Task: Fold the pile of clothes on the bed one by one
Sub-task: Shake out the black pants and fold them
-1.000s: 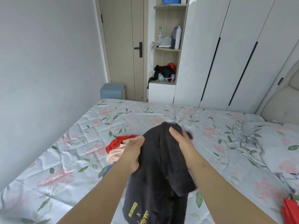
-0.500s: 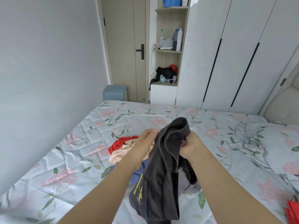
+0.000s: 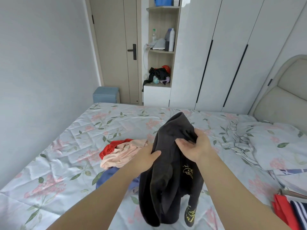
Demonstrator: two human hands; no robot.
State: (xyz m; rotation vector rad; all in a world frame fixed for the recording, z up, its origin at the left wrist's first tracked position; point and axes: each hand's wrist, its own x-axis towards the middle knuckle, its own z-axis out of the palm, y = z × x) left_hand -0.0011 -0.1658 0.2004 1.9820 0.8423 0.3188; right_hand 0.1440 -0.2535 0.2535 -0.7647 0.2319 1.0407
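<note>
Floral bed (image 3: 66,155) — left hand (image 3: 146,158), right hand (image 3: 196,146) grip black garment (image 3: 169,180), partly hiding pile (image 3: 123,151).

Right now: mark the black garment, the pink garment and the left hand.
black garment (image 3: 166,188), head view, on the hanging middle fold.
pink garment (image 3: 121,154), head view, on its crumpled middle.
left hand (image 3: 146,157), head view, on the back of the hand.

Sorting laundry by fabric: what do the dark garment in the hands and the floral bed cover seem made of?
Dark garment: likely soft knit cotton or blend, matte, hanging in thick limp folds. Floral bed cover: looks like thin quilted woven fabric, slight sheen, stitched lines and fine creases.
</note>
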